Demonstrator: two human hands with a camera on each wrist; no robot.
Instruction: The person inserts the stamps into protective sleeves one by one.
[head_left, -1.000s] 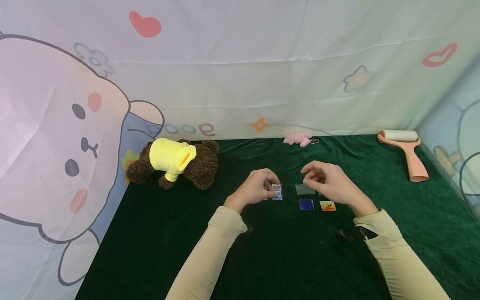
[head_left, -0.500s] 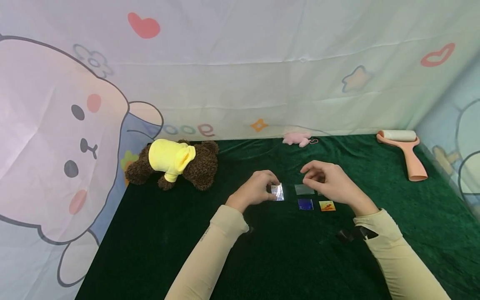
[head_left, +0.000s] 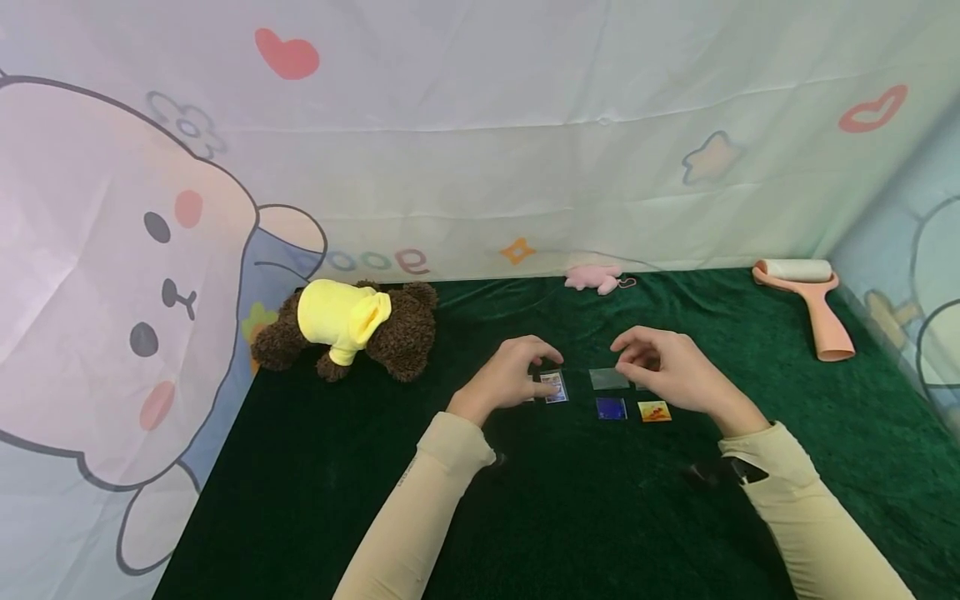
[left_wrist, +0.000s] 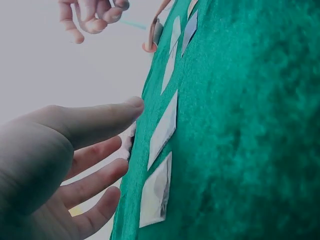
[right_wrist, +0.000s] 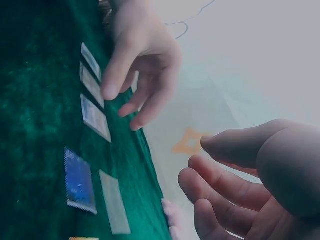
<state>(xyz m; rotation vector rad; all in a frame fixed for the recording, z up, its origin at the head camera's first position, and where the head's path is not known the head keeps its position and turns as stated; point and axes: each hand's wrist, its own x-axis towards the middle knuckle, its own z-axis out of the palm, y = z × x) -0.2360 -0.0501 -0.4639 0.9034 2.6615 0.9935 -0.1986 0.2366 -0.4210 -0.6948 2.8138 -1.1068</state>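
L hand [head_left: 508, 375] fingers apart, holding nothing, nr white-blue packet [right_wrist: 96, 118]; R hand [head_left: 671, 367] fingers loosely bent, holding nothing, nr pale packet [head_left: 606, 380]

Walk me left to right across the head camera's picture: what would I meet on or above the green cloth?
Brown plush toy, left hand, patterned packet, blue packet, yellow-and-orange packet, peach roller.

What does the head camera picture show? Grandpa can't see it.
A person's left hand and right hand hover, holding nothing, over small flat packets on green cloth. Farther back lie a brown plush toy in yellow, a pink plush and a peach-handled roller.
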